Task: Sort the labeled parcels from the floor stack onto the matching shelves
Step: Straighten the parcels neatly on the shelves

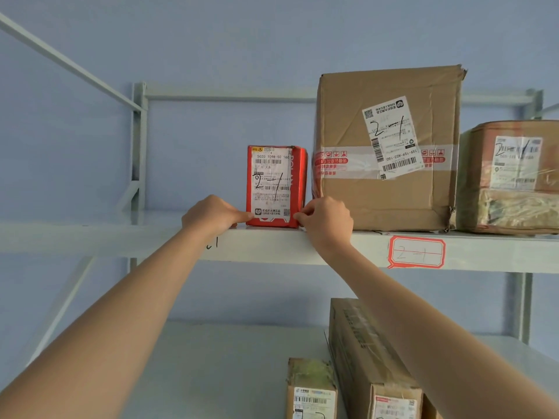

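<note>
A small red parcel (273, 186) with a white label marked "2-1" stands upright on the upper shelf (121, 237). My left hand (211, 216) pinches its lower left corner and my right hand (326, 220) pinches its lower right corner. A red-bordered tag (416, 252) reading "2-1" is stuck on the shelf's front edge, to the right of my hands.
A big brown carton (390, 146) marked "2-1" stands right of the red parcel, almost touching it. A taped brown parcel (514, 176) sits further right. On the lower shelf (211, 373) lie a long carton (369, 358) and a small box (311, 388). The upper shelf's left part holds nothing.
</note>
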